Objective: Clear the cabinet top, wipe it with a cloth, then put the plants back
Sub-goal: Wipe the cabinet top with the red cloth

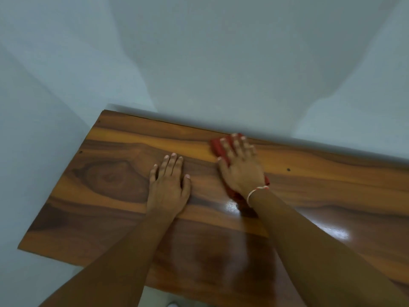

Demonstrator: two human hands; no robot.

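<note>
The glossy brown wooden cabinet top (106,180) fills the lower part of the head view, with nothing standing on it. My right hand (240,167) presses flat on a red cloth (218,148) near the back edge by the wall; the cloth shows in front of the fingers and below the wrist. My left hand (168,185) lies flat on the bare wood, palm down, fingers slightly spread, just left of the right hand. No plants are in view.
A pale wall (221,63) rises directly behind the cabinet, and another wall (33,129) closes off the left end. The cabinet's left edge and front edge are visible; floor shows below at the bottom left.
</note>
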